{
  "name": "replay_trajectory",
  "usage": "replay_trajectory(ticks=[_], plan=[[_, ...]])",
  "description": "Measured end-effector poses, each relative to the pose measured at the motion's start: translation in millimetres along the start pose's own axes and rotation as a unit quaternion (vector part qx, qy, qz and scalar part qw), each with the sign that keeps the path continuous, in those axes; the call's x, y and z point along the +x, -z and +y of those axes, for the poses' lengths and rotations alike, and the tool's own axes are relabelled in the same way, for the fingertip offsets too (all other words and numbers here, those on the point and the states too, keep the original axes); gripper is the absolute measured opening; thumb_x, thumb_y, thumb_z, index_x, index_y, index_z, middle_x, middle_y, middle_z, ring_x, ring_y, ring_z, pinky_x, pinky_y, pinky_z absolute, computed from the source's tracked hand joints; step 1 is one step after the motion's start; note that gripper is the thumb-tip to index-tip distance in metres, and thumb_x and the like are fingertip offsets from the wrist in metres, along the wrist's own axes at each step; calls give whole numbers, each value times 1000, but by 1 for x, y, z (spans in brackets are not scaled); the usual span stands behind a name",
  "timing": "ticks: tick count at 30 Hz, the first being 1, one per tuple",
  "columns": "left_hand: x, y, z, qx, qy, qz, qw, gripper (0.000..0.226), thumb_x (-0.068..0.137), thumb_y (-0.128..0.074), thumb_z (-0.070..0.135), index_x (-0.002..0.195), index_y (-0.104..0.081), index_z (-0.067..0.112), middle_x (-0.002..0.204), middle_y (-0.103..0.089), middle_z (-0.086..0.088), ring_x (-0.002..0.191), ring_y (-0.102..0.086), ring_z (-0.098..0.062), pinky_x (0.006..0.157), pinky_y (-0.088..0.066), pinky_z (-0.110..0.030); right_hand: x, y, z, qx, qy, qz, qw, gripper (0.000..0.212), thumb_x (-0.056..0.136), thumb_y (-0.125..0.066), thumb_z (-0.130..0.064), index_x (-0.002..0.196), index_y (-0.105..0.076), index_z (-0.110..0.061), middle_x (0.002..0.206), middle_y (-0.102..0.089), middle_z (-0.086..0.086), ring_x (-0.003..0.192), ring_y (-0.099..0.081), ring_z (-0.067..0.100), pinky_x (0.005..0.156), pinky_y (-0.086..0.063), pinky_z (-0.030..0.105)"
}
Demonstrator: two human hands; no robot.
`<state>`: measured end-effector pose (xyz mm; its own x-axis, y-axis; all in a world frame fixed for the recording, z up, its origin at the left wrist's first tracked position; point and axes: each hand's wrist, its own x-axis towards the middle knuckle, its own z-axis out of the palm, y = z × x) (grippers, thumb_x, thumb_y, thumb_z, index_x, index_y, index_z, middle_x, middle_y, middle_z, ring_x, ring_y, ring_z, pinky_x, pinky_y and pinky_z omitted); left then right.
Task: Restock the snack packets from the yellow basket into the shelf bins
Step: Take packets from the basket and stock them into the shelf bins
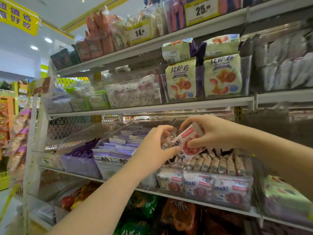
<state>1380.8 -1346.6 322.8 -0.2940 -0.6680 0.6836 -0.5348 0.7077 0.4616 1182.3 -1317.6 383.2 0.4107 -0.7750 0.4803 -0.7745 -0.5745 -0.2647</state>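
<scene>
I stand at a shop shelf (152, 108) full of snacks. My left hand (152, 146) and right hand (208, 133) both hold one packet (187, 141) over the clear bin (203, 187). It tilts, long side from 1 to 7 o'clock.

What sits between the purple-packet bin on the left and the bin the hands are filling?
In the head view, one clear bin of pale lavender packets sits between the purple bin and the hands' bin.
</scene>
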Motion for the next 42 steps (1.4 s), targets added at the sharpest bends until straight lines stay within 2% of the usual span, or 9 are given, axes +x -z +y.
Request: replay_trajectory(ticks=[3,6,11,16,24,30,34,39,42], plan=[[5,-11,-12,227,-63,16,972,51,90,-62,33,137,-43,31,133,-46,11,124,-43,-9,102,-38,-26,10,-14,14,-83,-50,104,990,36,73,-71,-30,105,-54,-31,100,-57,-7,85,-60,10,69,-58,29],[4,-24,-30,318,-32,-31,947,55,93,-56,36,144,-34,36,146,-38,14,139,-26,-11,118,-19,-43,25,-43,24,-145,-70,154,975,38,78,-64,-35,111,-47,-27,109,-43,0,86,-57,24,70,-53,36],[7,-30,-46,331,-21,-26,943,57,95,-53,31,147,-30,35,147,-40,14,143,-15,-11,118,-9,-44,46,-87,36,-281,-24,107,954,49,84,-61,-45,121,-39,-23,120,-40,5,85,-59,29,59,-41,33],[8,-29,-55,313,-45,-16,949,49,95,-53,24,141,-41,34,145,-43,15,144,-16,-10,120,-12,-42,46,-71,44,-142,-6,-59,988,63,71,-72,-53,125,-45,-39,111,-41,-8,97,-46,11,78,-40,25],[3,-31,-57,290,-57,-6,955,47,98,-47,23,143,-39,33,147,-41,15,145,-14,-10,119,-15,-37,53,-81,42,-235,-40,42,970,35,85,-68,-34,115,-60,-20,120,-38,3,86,-57,23,74,-49,32],[3,-29,-56,294,-62,-12,954,45,99,-45,23,143,-39,33,148,-41,14,145,-13,-11,119,-17,-38,50,-69,45,-202,-42,-45,977,66,76,-75,-43,134,-50,-24,117,-52,-3,101,-52,16,86,-47,27],[2,-27,-53,307,-62,-21,949,46,99,-46,24,144,-38,34,148,-39,15,145,-13,-11,119,-15,-39,38,-57,43,-216,-49,-53,974,66,84,-67,-43,142,-39,-29,122,-57,-5,98,-52,11,82,-46,23],[-22,-17,-50,228,-69,73,968,41,96,-49,19,134,-49,33,136,-48,15,132,-34,-6,119,-16,-39,22,-64,17,-292,15,170,941,34,88,-57,-44,119,-59,-30,115,-60,-8,102,-59,17,77,-53,36],[-55,-9,-63,199,-54,140,968,35,91,-54,11,120,-59,29,119,-57,14,116,-48,-7,118,-21,-41,18,-88,-13,-266,106,231,930,16,87,-60,-32,99,-67,-24,99,-66,-6,93,-61,21,71,-51,36]])
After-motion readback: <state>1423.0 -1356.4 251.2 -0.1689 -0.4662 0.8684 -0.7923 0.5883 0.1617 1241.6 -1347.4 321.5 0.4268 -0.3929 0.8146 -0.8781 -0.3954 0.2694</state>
